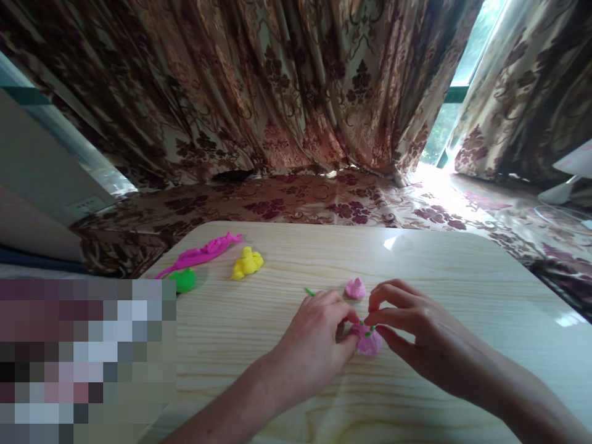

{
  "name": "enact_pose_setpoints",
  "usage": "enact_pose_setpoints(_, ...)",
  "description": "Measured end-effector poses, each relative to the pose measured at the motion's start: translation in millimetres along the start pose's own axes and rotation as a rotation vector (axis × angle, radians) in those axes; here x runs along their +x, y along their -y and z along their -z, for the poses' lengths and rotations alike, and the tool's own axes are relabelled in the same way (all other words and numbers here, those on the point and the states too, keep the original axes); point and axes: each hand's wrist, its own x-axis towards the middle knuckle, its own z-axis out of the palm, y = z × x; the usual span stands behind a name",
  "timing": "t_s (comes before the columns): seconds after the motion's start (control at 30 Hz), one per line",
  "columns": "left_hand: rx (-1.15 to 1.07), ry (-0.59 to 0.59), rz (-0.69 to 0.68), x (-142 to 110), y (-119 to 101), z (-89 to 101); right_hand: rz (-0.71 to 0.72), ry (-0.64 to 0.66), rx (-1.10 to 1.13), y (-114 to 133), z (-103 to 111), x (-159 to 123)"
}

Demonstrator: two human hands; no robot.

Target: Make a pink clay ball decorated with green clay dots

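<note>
A flattened pink lump of modelling clay [370,345] with small green clay dots on top lies on the table under my fingertips. My left hand [319,327] grips its left edge between thumb and forefinger. From the right, my right hand [416,320] reaches in with bent fingers, forefinger tip and thumb close together at the green dots. Whether a tiny bit is pinched there is too small to tell. Just beyond the hands sits a second pink clay lump [355,288] with a raised peak. A thin green clay strip [309,291] pokes out behind my left hand.
On the wood-grain table [259,320], toward the far left, lie a long magenta clay piece [203,253], a yellow clay lump [247,264] and a green clay lump [184,280]. Blurred blocks cover the lower left. Behind the table hang patterned curtains [300,92]; a white lamp [573,166] stands at right.
</note>
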Motion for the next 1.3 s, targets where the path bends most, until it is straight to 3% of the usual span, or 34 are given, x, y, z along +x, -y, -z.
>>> enact_pose_setpoints(0.47,-0.019,-0.007,0.005,0.6,-1.9,2.2,0.029,0.028,0.031,3.5,2.9,0.2)
enact_pose_setpoints(0.6,-0.041,-0.139,-0.008,5.8,8.7,19.1,-0.003,-0.017,0.067,1.6,5.8,-1.5)
enact_pose_setpoints(0.7,0.094,-0.239,-0.013,10.8,23.5,33.8,-0.008,-0.014,0.058,0.3,4.4,-1.4)
enact_pose_setpoints(0.8,0.234,-0.178,0.010,11.8,33.2,39.6,-0.006,-0.010,0.049,0.4,2.7,0.2)
enact_pose_setpoints(0.9,0.331,-0.086,0.032,9.6,34.6,38.2,-0.010,-0.096,0.067,-0.1,2.7,1.5)
enact_pose_setpoints(1.07,0.385,-0.082,0.092,9.5,30.0,36.4,-0.003,-0.194,0.088,-2.5,-1.4,1.9)
enact_pose_setpoints(1.13,0.280,-0.102,0.122,10.4,24.6,36.0,-0.004,-0.241,0.110,-1.6,-5.8,2.6)
enact_pose_setpoints(1.2,0.027,-0.079,0.138,10.6,16.0,34.6,0.006,-0.289,0.139,1.5,-10.3,3.9)
enact_pose_setpoints(1.3,-0.417,0.066,0.148,8.9,1.5,31.6,0.044,-0.304,0.171,8.1,-14.4,5.8)
